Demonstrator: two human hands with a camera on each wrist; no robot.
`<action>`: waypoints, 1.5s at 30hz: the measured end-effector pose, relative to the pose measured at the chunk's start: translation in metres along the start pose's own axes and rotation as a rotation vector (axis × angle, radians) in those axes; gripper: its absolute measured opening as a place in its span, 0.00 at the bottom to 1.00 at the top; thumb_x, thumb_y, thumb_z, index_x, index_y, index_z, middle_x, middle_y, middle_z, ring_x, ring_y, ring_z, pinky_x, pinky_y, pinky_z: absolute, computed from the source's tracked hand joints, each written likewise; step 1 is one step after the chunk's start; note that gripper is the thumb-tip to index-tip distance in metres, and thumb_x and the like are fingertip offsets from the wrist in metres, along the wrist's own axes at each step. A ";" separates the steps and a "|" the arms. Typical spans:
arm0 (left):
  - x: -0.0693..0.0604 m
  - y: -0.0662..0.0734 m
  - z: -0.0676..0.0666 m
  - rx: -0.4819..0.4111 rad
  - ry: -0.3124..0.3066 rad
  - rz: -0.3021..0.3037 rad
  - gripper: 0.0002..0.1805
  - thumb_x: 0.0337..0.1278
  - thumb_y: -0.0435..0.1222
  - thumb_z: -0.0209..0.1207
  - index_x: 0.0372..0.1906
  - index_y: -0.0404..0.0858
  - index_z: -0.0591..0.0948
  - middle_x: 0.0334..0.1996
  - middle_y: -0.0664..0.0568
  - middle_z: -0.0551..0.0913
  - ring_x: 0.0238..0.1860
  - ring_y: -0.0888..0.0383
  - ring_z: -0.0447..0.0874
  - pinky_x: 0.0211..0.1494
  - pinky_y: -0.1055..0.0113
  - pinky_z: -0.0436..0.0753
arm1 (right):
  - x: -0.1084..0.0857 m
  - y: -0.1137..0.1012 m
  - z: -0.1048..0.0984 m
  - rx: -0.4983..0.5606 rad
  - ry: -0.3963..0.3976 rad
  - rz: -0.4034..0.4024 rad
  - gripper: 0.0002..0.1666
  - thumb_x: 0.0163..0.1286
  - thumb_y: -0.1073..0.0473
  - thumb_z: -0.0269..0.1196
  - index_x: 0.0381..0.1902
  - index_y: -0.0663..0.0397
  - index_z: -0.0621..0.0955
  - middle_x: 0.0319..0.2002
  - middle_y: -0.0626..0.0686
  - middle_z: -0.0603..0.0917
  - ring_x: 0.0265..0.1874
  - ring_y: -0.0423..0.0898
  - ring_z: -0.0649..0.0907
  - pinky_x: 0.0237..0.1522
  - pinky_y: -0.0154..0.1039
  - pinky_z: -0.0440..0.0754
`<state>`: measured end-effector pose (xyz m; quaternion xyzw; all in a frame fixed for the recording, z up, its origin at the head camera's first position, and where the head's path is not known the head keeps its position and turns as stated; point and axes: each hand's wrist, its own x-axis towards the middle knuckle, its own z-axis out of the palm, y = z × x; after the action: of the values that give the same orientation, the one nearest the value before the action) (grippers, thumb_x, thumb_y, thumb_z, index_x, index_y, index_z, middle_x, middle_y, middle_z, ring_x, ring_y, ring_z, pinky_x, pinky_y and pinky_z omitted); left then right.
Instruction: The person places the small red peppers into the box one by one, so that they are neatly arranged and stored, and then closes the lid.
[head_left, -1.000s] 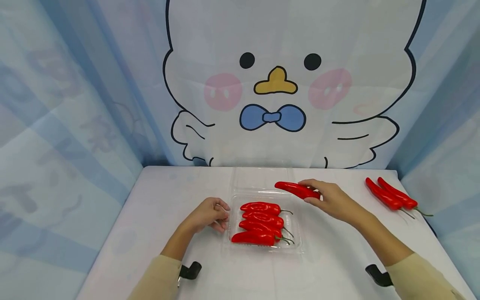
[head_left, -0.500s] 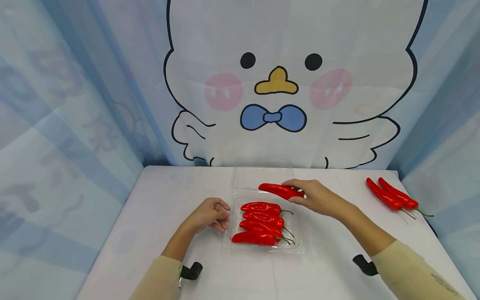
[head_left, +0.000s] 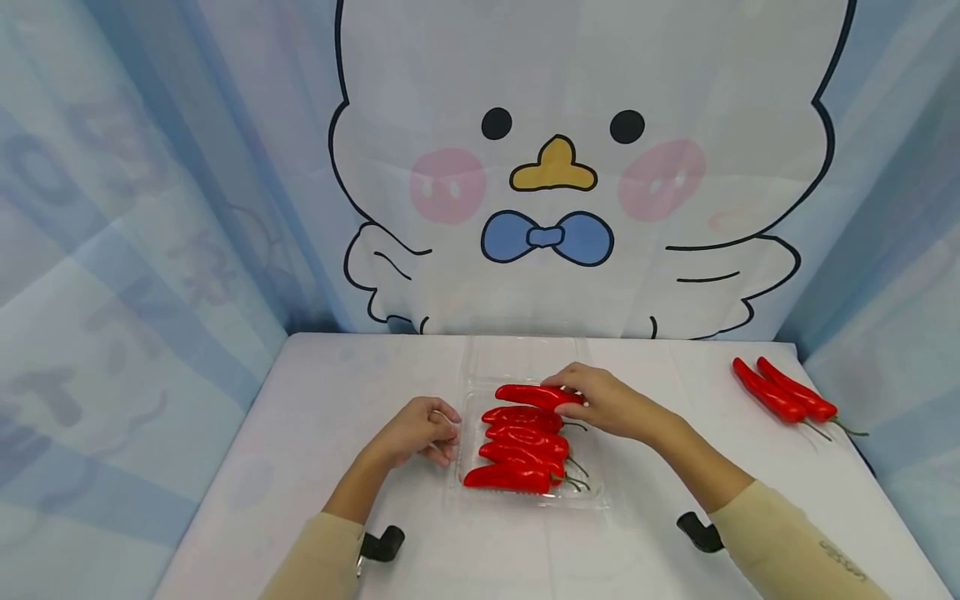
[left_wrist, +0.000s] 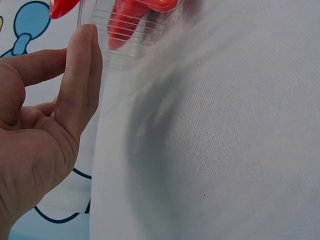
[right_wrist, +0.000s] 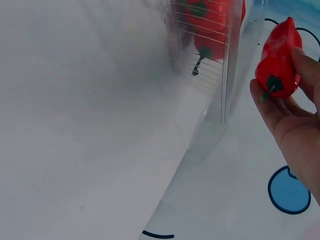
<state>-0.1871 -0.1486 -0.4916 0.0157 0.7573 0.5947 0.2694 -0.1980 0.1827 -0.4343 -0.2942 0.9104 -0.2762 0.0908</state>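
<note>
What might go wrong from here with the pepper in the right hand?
1. The right hand grips the held pepper near its stem end, so the unsupported tip might dip.
2. It may land on the farthest packed pepper, as little room shows beyond that one in the clear container.
3. A bump could shift the clear container; whether the left hand, at its left edge, steadies it is unclear.

- Bare left hand (head_left: 417,432): relaxed, fingers lightly bent, tips pointing inward.
- Left arm in a beige fabric sleeve (head_left: 318,554): reaches forward and inward, bare beyond the cuff.
- Bare right hand (head_left: 606,403): gripping, thumb opposite the fingers, tips pointing left; farther forward than the left hand, apart from it.
- Right arm in a matching beige sleeve (head_left: 780,542): slants forward and inward, bare beyond the cuff.
</note>
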 end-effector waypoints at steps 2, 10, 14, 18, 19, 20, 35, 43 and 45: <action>0.000 0.000 0.000 -0.003 -0.005 0.004 0.11 0.69 0.27 0.60 0.52 0.27 0.76 0.30 0.44 0.86 0.22 0.57 0.86 0.30 0.61 0.91 | 0.002 -0.002 0.003 0.005 -0.014 -0.010 0.25 0.68 0.60 0.71 0.62 0.55 0.82 0.53 0.54 0.85 0.47 0.45 0.83 0.45 0.32 0.89; 0.000 0.001 0.001 -0.003 -0.013 0.006 0.11 0.68 0.27 0.60 0.51 0.27 0.76 0.30 0.44 0.86 0.22 0.56 0.86 0.31 0.60 0.92 | 0.010 -0.007 0.011 -0.015 -0.063 -0.005 0.24 0.68 0.59 0.71 0.61 0.56 0.83 0.49 0.53 0.86 0.44 0.42 0.83 0.43 0.32 0.89; 0.000 0.000 0.001 -0.005 -0.015 0.010 0.11 0.68 0.27 0.60 0.51 0.27 0.76 0.30 0.44 0.86 0.22 0.56 0.86 0.31 0.60 0.91 | 0.012 -0.009 0.015 -0.002 -0.079 0.011 0.24 0.68 0.59 0.71 0.60 0.57 0.83 0.48 0.53 0.87 0.43 0.42 0.84 0.44 0.33 0.90; 0.001 0.000 0.001 -0.007 -0.019 0.010 0.11 0.68 0.27 0.60 0.51 0.27 0.75 0.29 0.44 0.86 0.22 0.56 0.86 0.31 0.60 0.92 | 0.014 -0.009 0.020 0.009 -0.092 0.025 0.23 0.68 0.59 0.71 0.59 0.58 0.83 0.49 0.52 0.88 0.45 0.44 0.86 0.47 0.36 0.91; 0.000 0.000 0.001 -0.006 -0.019 0.009 0.11 0.68 0.27 0.60 0.51 0.27 0.75 0.29 0.44 0.86 0.22 0.56 0.86 0.31 0.61 0.92 | 0.014 -0.009 0.022 0.012 -0.095 0.028 0.23 0.68 0.59 0.71 0.59 0.58 0.83 0.49 0.52 0.88 0.45 0.44 0.86 0.48 0.37 0.91; 0.000 0.000 0.001 -0.006 -0.018 0.008 0.11 0.68 0.27 0.60 0.51 0.27 0.75 0.29 0.45 0.86 0.22 0.56 0.86 0.31 0.61 0.92 | 0.015 -0.009 0.023 0.014 -0.097 0.030 0.23 0.68 0.59 0.71 0.59 0.58 0.83 0.49 0.52 0.89 0.46 0.44 0.86 0.49 0.38 0.91; -0.002 0.000 0.001 -0.006 -0.015 0.007 0.11 0.69 0.27 0.60 0.51 0.27 0.76 0.29 0.45 0.86 0.22 0.57 0.86 0.31 0.61 0.91 | 0.024 -0.009 0.031 -0.045 -0.066 0.006 0.20 0.68 0.59 0.71 0.57 0.55 0.84 0.47 0.50 0.87 0.44 0.42 0.85 0.49 0.37 0.91; -0.001 0.000 0.000 0.006 -0.007 0.000 0.11 0.69 0.27 0.60 0.51 0.28 0.76 0.30 0.45 0.86 0.23 0.57 0.86 0.31 0.61 0.91 | 0.028 -0.014 0.034 -0.070 -0.044 0.030 0.22 0.68 0.58 0.72 0.58 0.55 0.83 0.48 0.51 0.87 0.45 0.43 0.86 0.49 0.39 0.91; -0.001 0.000 0.000 0.005 -0.008 -0.001 0.11 0.69 0.27 0.60 0.51 0.28 0.76 0.30 0.44 0.86 0.23 0.57 0.86 0.31 0.61 0.91 | 0.029 -0.015 0.034 -0.080 -0.036 0.032 0.21 0.68 0.57 0.71 0.57 0.55 0.83 0.48 0.51 0.87 0.44 0.42 0.86 0.49 0.39 0.91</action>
<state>-0.1861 -0.1489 -0.4909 0.0185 0.7577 0.5927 0.2724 -0.2026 0.1403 -0.4543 -0.2878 0.9237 -0.2325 0.0997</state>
